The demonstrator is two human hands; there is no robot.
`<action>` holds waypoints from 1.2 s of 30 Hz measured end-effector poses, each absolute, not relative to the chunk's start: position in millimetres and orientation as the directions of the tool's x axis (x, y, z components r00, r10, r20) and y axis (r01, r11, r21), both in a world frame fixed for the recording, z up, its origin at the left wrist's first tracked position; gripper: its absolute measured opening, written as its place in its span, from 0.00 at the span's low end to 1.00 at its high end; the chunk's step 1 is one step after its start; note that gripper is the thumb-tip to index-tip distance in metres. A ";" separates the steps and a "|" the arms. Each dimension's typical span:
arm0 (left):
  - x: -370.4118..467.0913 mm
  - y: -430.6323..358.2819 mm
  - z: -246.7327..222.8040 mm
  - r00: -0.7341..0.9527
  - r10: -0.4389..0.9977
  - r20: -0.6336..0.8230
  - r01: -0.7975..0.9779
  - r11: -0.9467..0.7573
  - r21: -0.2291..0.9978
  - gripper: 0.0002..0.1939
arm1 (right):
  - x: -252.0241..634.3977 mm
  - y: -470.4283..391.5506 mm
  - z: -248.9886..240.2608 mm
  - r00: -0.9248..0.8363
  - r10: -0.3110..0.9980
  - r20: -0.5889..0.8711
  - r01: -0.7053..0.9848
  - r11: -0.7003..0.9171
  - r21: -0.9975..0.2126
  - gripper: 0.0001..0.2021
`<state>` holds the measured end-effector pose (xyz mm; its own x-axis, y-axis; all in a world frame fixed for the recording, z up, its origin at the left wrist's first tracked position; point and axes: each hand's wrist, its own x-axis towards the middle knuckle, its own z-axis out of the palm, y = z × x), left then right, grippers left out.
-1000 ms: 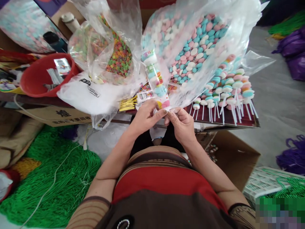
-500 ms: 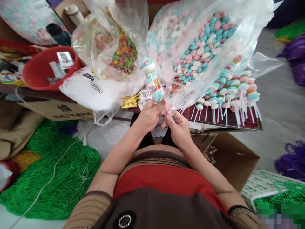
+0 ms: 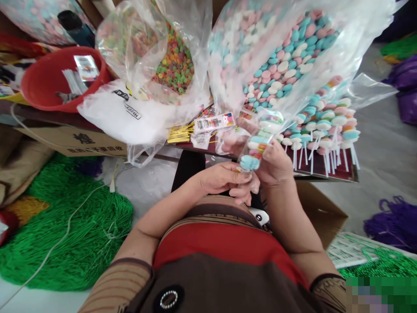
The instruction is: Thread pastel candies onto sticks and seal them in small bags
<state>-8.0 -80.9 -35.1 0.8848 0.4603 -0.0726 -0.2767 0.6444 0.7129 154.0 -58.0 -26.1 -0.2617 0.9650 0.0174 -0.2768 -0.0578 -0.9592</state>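
Note:
A candy lollipop (image 3: 250, 162), stacked from blue, white and orange pieces inside a clear printed wrapper, tilts between my two hands. My left hand (image 3: 226, 179) pinches its lower end, thumb over the curled fingers. Around its side and upper part closes my right hand (image 3: 276, 161), with the fingers partly hidden behind the wrapper. Just beyond, on the table edge, lie small printed packets (image 3: 213, 123) and a bundle of yellow twist ties (image 3: 180, 134). Unwrapped candy lollipops (image 3: 325, 126) on white sticks are heaped to the right of my right hand.
Behind my hands stand a large bag of pastel candies (image 3: 276, 69) and a bag of small ring candies (image 3: 176, 65). A red basin (image 3: 32, 87) and a white plastic bag (image 3: 120, 117) are at left. An open cardboard box (image 3: 319, 213) sits below the table at right.
Both hands have moved right and nearer my body with the lollipop. My right hand has shifted from the lower end up to its side, and the lollipop now leans right.

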 end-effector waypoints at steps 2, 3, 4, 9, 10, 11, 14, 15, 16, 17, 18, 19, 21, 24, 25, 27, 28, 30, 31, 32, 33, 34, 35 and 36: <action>-9.4 -80.0 -40.5 0.875 0.478 -0.081 -0.278 0.632 0.724 0.25 | 146.5 -58.5 -26.0 -0.304 0.952 -0.035 -0.350 -0.146 -0.925 0.25; -11.9 -78.2 -42.7 0.859 0.505 -0.088 -0.286 0.614 0.736 0.25 | 144.1 -58.6 -26.5 -0.306 0.951 -0.051 -0.374 -0.169 -0.912 0.24; -14.9 -76.1 -44.3 0.845 0.527 -0.097 -0.291 0.603 0.743 0.27 | 142.8 -58.4 -27.2 -0.298 0.953 -0.057 -0.386 -0.175 -0.906 0.24; -24.2 -70.6 -41.7 0.796 0.593 -0.119 -0.324 0.584 0.744 0.34 | 143.6 -54.4 -32.5 -0.276 0.961 -0.012 -0.324 -0.104 -0.940 0.23; -24.2 -71.3 -39.8 0.781 0.614 -0.115 -0.331 0.562 0.758 0.33 | 143.8 -54.0 -32.8 -0.280 0.960 -0.001 -0.321 -0.094 -0.942 0.23; -23.8 -72.2 -38.1 0.766 0.633 -0.110 -0.332 0.537 0.776 0.31 | 143.8 -54.2 -32.4 -0.285 0.958 0.010 -0.327 -0.088 -0.941 0.23; -22.7 -75.3 -35.3 0.737 0.670 -0.089 -0.292 0.434 0.852 0.28 | 141.2 -57.9 -28.6 -0.292 0.956 0.032 -0.340 -0.072 -0.938 0.21; -22.4 -75.8 -35.6 0.724 0.685 -0.085 -0.263 0.387 0.884 0.28 | 139.2 -59.8 -27.5 -0.284 0.958 0.040 -0.338 -0.061 -0.939 0.20; -22.0 -76.0 -36.4 0.706 0.702 -0.091 -0.216 0.337 0.917 0.27 | 136.6 -61.8 -27.1 -0.264 0.963 0.051 -0.333 -0.042 -0.942 0.19; -21.3 -75.8 -37.7 0.676 0.729 -0.109 -0.149 0.281 0.948 0.26 | 133.5 -63.5 -27.7 -0.230 0.971 0.064 -0.329 -0.015 -0.944 0.18; -20.4 -75.3 -39.3 0.627 0.768 -0.133 -0.061 0.218 0.974 0.25 | 130.2 -65.0 -29.2 -0.183 0.980 0.079 -0.326 0.016 -0.945 0.16; -19.3 -74.8 -41.1 0.552 0.820 -0.151 0.041 0.154 0.987 0.23 | 127.0 -66.0 -31.5 -0.125 0.988 0.093 -0.321 0.049 -0.946 0.16; -17.0 -74.6 -44.6 0.389 0.910 -0.141 0.209 0.062 0.976 0.19 | 123.2 -66.9 -36.6 -0.013 0.993 0.119 -0.303 0.109 -0.947 0.14; -15.2 -80.5 -46.7 0.435 0.889 -0.144 0.078 0.123 0.989 0.23 | 131.1 -67.1 -38.0 -0.046 0.989 0.138 -0.272 0.121 -0.955 0.16; -15.1 -84.5 -46.0 0.546 0.823 -0.157 -0.049 0.218 0.975 0.26 | 137.5 -67.3 -35.8 -0.117 0.983 0.143 -0.274 0.106 -0.956 0.19; -14.4 -94.4 -43.1 0.756 0.640 -0.138 -0.229 0.455 0.860 0.29 | 152.5 -67.9 -28.7 -0.274 0.950 0.147 -0.292 0.063 -0.954 0.26; -13.4 -99.1 -41.3 0.821 0.560 -0.115 -0.263 0.548 0.794 0.30 | 159.1 -68.1 -24.8 -0.323 0.936 0.142 -0.296 0.043 -0.954 0.26; -10.8 -104.9 -39.0 0.856 0.507 -0.097 -0.289 0.627 0.724 0.29 | 166.2 -67.5 -18.9 -0.346 0.929 0.133 -0.292 0.028 -0.956 0.24; -9.4 -105.1 -39.0 0.833 0.544 -0.105 -0.305 0.610 0.732 0.28 | 165.7 -66.7 -17.6 -0.326 0.938 0.121 -0.285 0.024 -0.958 0.21; -8.5 -103.4 -40.1 0.779 0.614 -0.127 -0.310 0.553 0.773 0.27 | 162.5 -65.5 -17.9 -0.287 0.952 0.110 -0.280 0.026 -0.960 0.19; -8.0 -100.0 -42.2 0.691 0.706 -0.154 -0.283 0.461 0.841 0.25 | 157.0 -64.1 -19.8 -0.228 0.969 0.100 -0.273 0.035 -0.961 0.17; -8.1 -95.6 -45.3 0.567 0.805 -0.176 -0.204 0.343 0.917 0.21 | 150.0 -62.8 -23.0 -0.156 0.983 0.095 -0.260 0.052 -0.964 0.16; -8.5 -90.8 -49.2 0.423 0.889 -0.173 -0.071 0.223 0.972 0.17 | 142.3 -61.7 -27.2 -0.070 0.992 0.102 -0.241 0.082 -0.967 0.15; -9.1 -86.3 -53.6 0.294 0.946 -0.138 0.086 0.118 0.989 0.13 | 134.6 -61.0 -32.0 0.012 0.993 0.119 -0.209 0.119 -0.971 0.14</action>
